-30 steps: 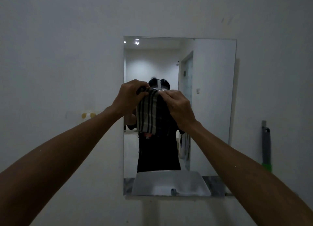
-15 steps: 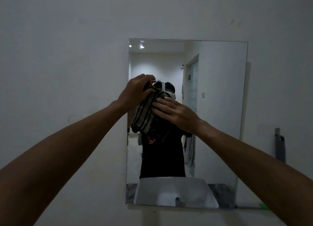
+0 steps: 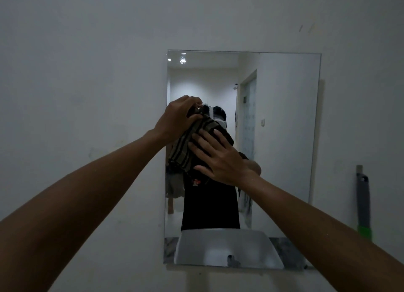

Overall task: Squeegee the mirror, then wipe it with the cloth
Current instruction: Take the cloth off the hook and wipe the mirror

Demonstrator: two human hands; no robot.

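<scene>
The left hand [image 3: 177,116] pinches the striped cloth [image 3: 190,147] by its top edge so it hangs before the mirror [image 3: 284,121], while the right hand [image 3: 220,158] lays straight, released fingers [image 3: 202,142] flat on it, probably to fold it for wiping.

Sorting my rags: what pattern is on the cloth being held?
Dark and pale stripes on the cloth, seen in the head view.
</scene>
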